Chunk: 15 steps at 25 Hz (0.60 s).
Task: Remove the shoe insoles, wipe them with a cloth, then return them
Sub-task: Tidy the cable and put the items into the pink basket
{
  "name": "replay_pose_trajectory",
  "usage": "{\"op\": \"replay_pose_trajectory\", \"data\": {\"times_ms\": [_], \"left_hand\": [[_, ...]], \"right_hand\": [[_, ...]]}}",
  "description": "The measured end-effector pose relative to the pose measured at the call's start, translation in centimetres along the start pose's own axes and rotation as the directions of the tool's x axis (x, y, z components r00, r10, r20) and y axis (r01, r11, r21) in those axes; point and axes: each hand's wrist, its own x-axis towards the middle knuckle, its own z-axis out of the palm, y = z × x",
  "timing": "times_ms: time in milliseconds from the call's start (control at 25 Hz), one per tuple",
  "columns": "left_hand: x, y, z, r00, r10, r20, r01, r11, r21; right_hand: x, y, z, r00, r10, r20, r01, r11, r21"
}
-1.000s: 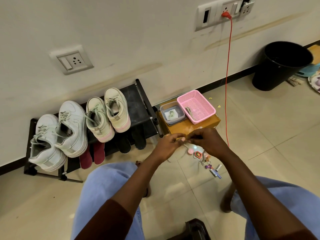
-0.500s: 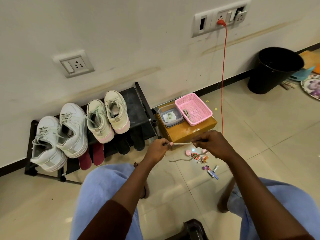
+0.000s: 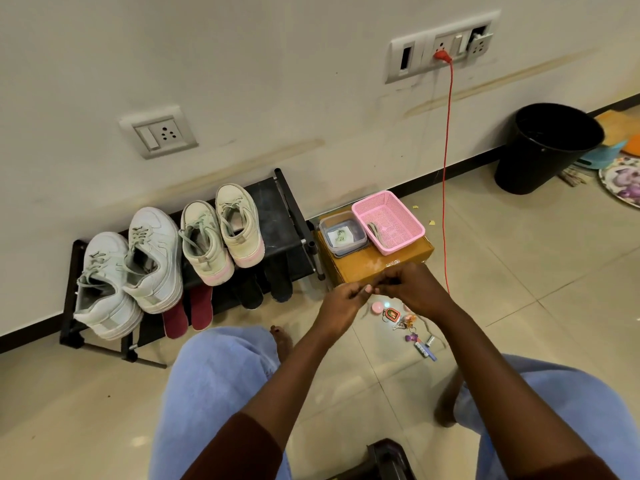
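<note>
**A:** Shoes first: where are they from where you sit?

**B:** Take the black shoe rack (image 3: 277,216) as your mark. Two pairs stand on its top shelf against the wall: the white sneakers (image 3: 128,271) at its left end, the cream sneakers with pink soles (image 3: 221,237) just beside them toward the middle. Two maroon insoles (image 3: 188,315) stick out from under the shelf below the white pair's toes, and dark ones (image 3: 266,289) stick out under the cream pair.

**A:** And your hands?

**B:** Both are off the rack's right end, in front of the brown cardboard box (image 3: 374,268). Your left hand (image 3: 343,303) and right hand (image 3: 415,289) meet fingertip to fingertip, fingers pressed together around something small; I cannot tell what it is, or whether you are truly gripping it.

**A:** What else sits near the rack?

**B:** On the box, touching each other, a clear container (image 3: 343,235) and a pink basket (image 3: 388,221). On the floor below your hands lies a bunch of keys and keychains (image 3: 405,323). A red cable (image 3: 446,174) hangs from the wall socket past the box. A black bin (image 3: 543,147) stands well apart to the right.
</note>
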Motion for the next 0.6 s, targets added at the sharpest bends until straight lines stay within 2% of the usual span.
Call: {"op": "replay_pose_trajectory", "data": {"times_ms": [80,280,600], "left_hand": [[0.0,0.3,0.5,0.999,-0.018,-0.040,0.018,1.000,-0.012],[0.4,0.6,-0.4,0.991,-0.038,-0.131,0.054,0.991,0.119],[0.4,0.0,-3.7,0.931,-0.149,-0.334,0.191,0.977,0.098]], "right_hand": [[0.0,-0.4,0.3,1.000,-0.003,-0.019,0.003,1.000,0.004],[-0.3,-1.0,-0.6,0.998,0.047,-0.044,-0.047,0.999,0.005],[-0.5,-1.6,-3.1,0.994,0.049,-0.095,-0.043,0.997,0.063]]}}
